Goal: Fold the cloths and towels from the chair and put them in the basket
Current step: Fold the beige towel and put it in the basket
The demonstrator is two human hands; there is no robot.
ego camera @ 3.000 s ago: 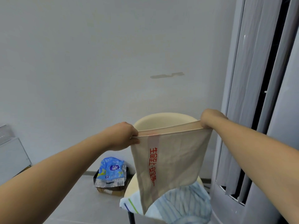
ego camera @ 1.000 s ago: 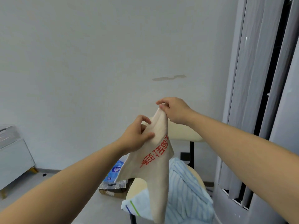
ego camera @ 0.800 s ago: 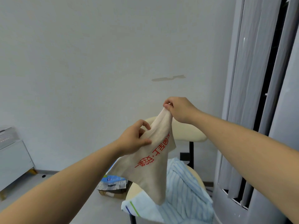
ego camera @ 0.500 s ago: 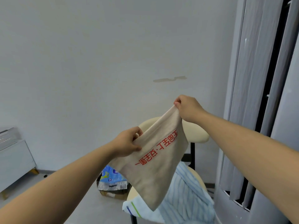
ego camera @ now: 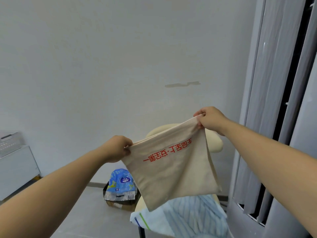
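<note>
A beige cloth (ego camera: 173,170) with red printed characters hangs stretched in the air between my hands, folded double. My left hand (ego camera: 116,148) pinches its lower left corner. My right hand (ego camera: 210,120) grips the upper right corner, higher up. Behind and below the cloth stands a cream chair (ego camera: 215,143). On its seat lie a blue-and-white striped cloth (ego camera: 193,215) and a white towel (ego camera: 142,220) with green and blue stripes. No basket is in view.
A cardboard box (ego camera: 120,201) holding a blue plastic pack (ego camera: 121,181) sits on the grey floor left of the chair. A white cabinet (ego camera: 17,169) stands at the far left. Grey vertical blinds (ego camera: 277,100) fill the right side. A white wall lies ahead.
My hands have moved apart, pulling the beige cloth from a bunched fold into a taut, slanted sheet. The left hand dropped lower and left; the right hand shifted right.
</note>
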